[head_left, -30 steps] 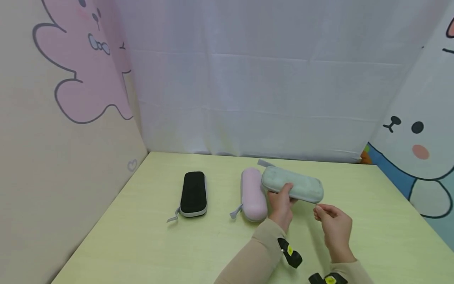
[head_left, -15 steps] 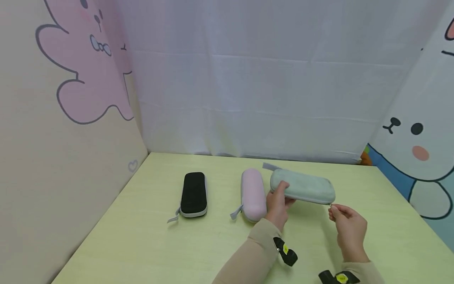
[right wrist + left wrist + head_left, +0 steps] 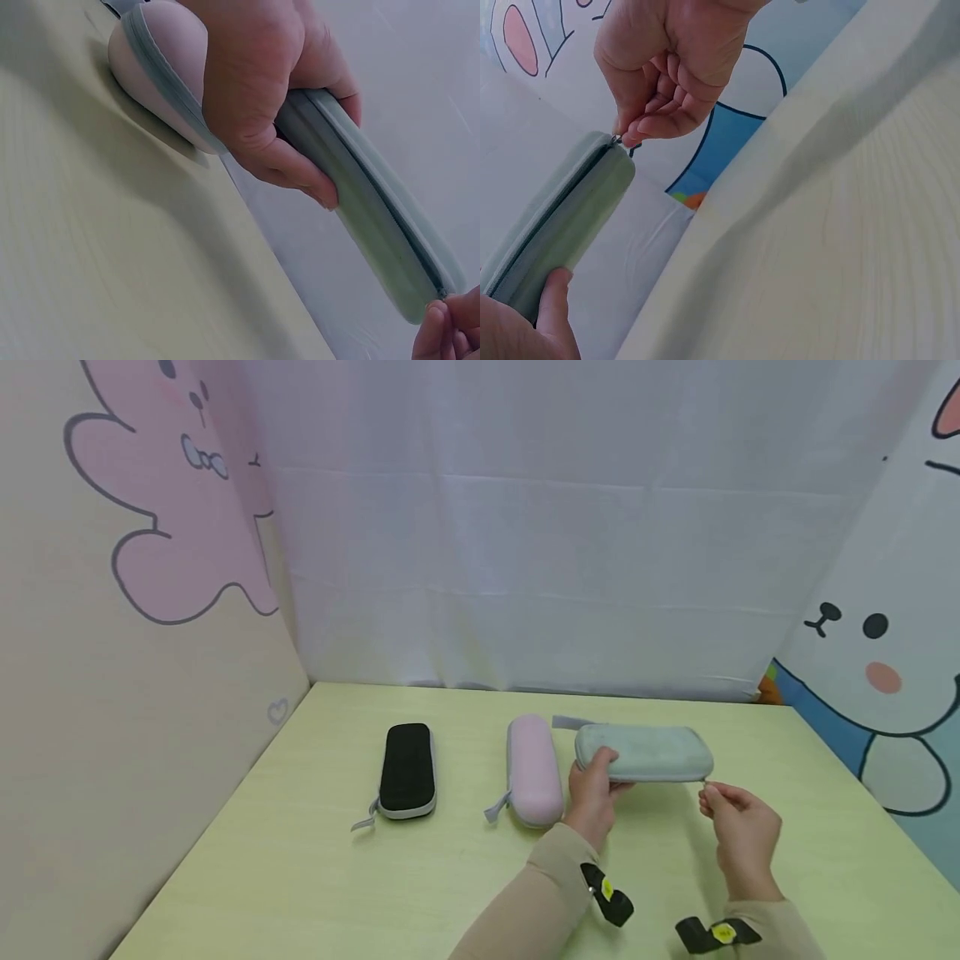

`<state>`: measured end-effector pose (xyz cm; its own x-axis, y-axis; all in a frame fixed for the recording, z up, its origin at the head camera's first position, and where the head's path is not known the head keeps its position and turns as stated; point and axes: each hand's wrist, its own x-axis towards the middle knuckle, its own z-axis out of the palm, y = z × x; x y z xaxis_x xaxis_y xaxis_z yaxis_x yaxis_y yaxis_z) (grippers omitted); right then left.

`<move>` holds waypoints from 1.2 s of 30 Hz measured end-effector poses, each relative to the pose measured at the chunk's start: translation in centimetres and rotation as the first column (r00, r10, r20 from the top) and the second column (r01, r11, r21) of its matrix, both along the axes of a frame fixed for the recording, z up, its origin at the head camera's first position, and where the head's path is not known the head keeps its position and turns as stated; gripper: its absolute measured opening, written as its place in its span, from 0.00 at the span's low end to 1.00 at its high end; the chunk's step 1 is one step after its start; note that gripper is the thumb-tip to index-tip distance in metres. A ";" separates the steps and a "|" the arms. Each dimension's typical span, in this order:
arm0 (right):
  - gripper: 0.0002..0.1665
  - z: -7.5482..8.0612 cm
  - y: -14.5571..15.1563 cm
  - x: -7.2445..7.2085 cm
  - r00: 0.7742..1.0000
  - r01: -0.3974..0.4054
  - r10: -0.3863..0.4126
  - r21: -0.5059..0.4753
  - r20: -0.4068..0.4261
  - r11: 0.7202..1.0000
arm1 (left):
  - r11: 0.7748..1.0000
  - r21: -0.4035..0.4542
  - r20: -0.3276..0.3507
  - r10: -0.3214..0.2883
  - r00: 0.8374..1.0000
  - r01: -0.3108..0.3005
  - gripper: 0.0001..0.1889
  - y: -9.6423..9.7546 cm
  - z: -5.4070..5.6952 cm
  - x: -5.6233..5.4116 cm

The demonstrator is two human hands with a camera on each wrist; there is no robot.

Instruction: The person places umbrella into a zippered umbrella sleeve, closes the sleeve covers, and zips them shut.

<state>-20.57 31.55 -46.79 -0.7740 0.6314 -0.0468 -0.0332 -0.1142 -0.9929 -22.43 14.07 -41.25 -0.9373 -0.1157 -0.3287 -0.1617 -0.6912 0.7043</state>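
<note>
My left hand (image 3: 592,797) grips a pale green zip case (image 3: 652,753) near its left end, thumb on top, holding it above the table. A grey strap (image 3: 572,722) sticks out from the case's far left end. My right hand (image 3: 746,831) pinches the small zipper pull (image 3: 616,139) at the case's right end. Along the case's side, a dark gap (image 3: 401,220) shows between the zipper edges. Just left of my left hand, a pink zip case (image 3: 535,772) lies on the table.
A black zip case (image 3: 408,768) with a grey strap lies farther left on the pale yellow table (image 3: 360,893). A white curtain (image 3: 480,568) hangs behind the table. Printed cartoon figures cover the walls at both sides.
The green case has shifted right and turned from slanting to nearly level. My right hand has moved right with the case's end, still pinching the zipper pull; my left hand keeps its grip.
</note>
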 end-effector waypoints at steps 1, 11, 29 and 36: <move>0.01 0.0 -0.1 -0.1 1.000 0.000 0.001 0.006 -0.002 1.000 | 1.000 -0.001 0.000 0.007 1.000 -0.007 0.24 0.0 0.0 0.0; 0.03 -0.2 -1.4 -0.2 0.999 -0.009 0.010 0.027 -0.035 1.000 | 0.999 -0.003 0.003 0.038 0.999 -0.038 0.22 0.2 0.1 -0.2; 0.02 0.2 -1.9 -0.2 0.998 -0.006 0.005 -0.003 -0.056 1.000 | 0.987 -0.129 0.046 -0.090 0.995 0.095 0.19 -1.0 0.0 -0.2; 0.02 0.4 0.3 -0.2 1.000 -0.014 0.014 0.013 0.024 1.000 | 0.966 -0.101 0.013 -0.239 0.971 0.239 0.21 -1.9 -0.1 -0.3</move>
